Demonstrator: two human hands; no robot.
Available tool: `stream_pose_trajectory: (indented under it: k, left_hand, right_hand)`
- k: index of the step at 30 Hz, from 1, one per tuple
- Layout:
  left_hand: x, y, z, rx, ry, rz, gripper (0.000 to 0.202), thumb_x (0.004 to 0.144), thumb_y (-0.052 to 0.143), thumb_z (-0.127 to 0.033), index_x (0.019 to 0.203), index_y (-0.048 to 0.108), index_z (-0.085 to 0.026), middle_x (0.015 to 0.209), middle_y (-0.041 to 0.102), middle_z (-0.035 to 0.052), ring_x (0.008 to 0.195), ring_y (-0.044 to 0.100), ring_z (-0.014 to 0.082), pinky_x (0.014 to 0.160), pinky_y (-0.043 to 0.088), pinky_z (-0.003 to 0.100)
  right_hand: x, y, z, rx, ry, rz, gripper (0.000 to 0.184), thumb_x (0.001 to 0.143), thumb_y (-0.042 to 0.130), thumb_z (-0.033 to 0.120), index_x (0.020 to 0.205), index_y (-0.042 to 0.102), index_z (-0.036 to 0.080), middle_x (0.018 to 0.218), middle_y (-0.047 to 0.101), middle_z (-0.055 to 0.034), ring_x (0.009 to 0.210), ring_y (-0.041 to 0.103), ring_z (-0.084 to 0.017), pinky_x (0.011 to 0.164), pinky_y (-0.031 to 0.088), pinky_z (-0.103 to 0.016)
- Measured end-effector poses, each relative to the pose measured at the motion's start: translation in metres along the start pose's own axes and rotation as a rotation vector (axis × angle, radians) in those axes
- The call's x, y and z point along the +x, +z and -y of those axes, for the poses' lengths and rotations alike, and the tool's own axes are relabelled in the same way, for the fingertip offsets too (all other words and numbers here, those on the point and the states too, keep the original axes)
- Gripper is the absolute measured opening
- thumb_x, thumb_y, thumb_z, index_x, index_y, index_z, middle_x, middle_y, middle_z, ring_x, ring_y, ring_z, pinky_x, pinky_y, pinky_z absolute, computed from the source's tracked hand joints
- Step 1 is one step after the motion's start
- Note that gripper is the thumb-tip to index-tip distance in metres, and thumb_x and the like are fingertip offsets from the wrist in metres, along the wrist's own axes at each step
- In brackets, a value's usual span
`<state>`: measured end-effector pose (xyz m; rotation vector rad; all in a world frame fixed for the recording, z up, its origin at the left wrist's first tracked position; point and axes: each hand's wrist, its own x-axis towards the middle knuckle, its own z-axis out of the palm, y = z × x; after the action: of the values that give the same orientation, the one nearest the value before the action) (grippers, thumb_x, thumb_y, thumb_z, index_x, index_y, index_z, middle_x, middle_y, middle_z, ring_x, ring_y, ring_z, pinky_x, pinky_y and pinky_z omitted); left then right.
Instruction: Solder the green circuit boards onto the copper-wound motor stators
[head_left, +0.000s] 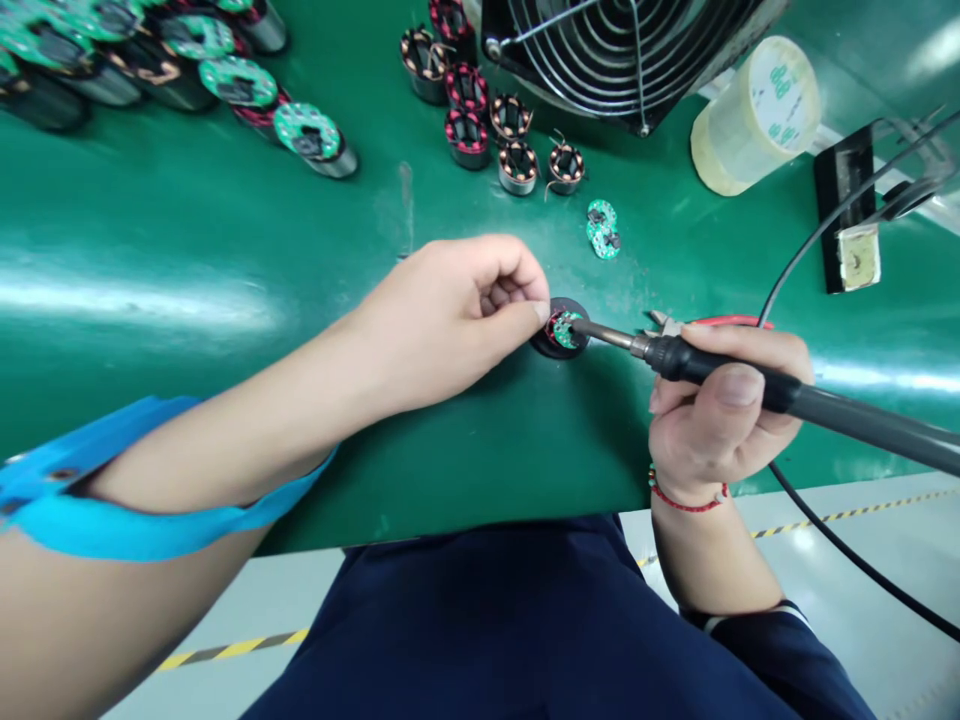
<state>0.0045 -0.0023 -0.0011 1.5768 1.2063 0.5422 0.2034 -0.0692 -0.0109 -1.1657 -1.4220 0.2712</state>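
Note:
My right hand is wrapped round the black handle of a soldering iron, whose tip points left. That tip meets a small green circuit board, as far as I can see. The board lies on a motor stator with red windings, set in a round black holder on the green table. My left hand is closed in a pinch at the left edge of the stator. Whatever sits between its thumb and finger is hidden. Pliers with red handles lie partly behind my right hand.
Several wound stators stand beyond my left hand, near two loose green boards. A fan is at the back. Rightward are a roll of tape and a sponge. Several board-topped stators stand far left.

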Motion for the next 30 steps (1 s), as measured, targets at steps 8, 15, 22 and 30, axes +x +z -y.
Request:
stream_pose_trajectory:
  k: [8,15,22,30]
  left_hand:
    - [0.0005,0.0014,-0.0021,0.028,0.002,-0.010,0.013,0.086,0.063,-0.028,0.075,0.067,-0.022,0.061,0.058,-0.0043,0.053,0.048,0.0110,0.052,0.032,0.026]
    - [0.0010,0.0013,-0.0011,0.076,0.024,-0.012,0.014,0.088,0.061,-0.026,0.076,0.067,-0.022,0.061,0.058,-0.0050,0.054,0.047,0.0107,0.056,0.033,0.027]
    - [0.0013,0.0025,-0.0014,0.081,0.043,-0.009,0.015,0.089,0.060,-0.026,0.077,0.068,-0.022,0.063,0.058,-0.0049,0.057,0.050,0.0114,0.061,0.040,0.027]
    - [0.0025,0.0029,-0.0017,0.117,0.048,-0.011,0.014,0.090,0.060,-0.025,0.079,0.069,-0.022,0.067,0.062,-0.0038,0.064,0.057,0.0138,0.067,0.047,0.028]
  right_hand:
    - [0.0044,-0.0010,0.0011,-0.057,0.010,-0.011,0.029,0.110,0.061,0.057,0.102,0.076,0.033,0.069,0.066,0.0035,0.053,0.064,-0.016,0.060,0.061,-0.036]
    - [0.0064,0.0010,0.0028,-0.012,0.021,0.007,0.029,0.110,0.064,0.054,0.103,0.079,0.031,0.068,0.065,0.0048,0.055,0.067,-0.016,0.057,0.059,-0.035]
    - [0.0068,-0.0001,0.0049,-0.066,0.053,0.026,0.032,0.110,0.062,0.058,0.102,0.077,0.031,0.072,0.066,0.0025,0.060,0.070,-0.018,0.056,0.057,-0.036]
    - [0.0062,-0.0037,0.0092,-0.103,0.122,0.073,0.033,0.111,0.058,0.060,0.104,0.074,0.032,0.086,0.073,-0.0023,0.068,0.072,-0.018,0.061,0.060,-0.038]
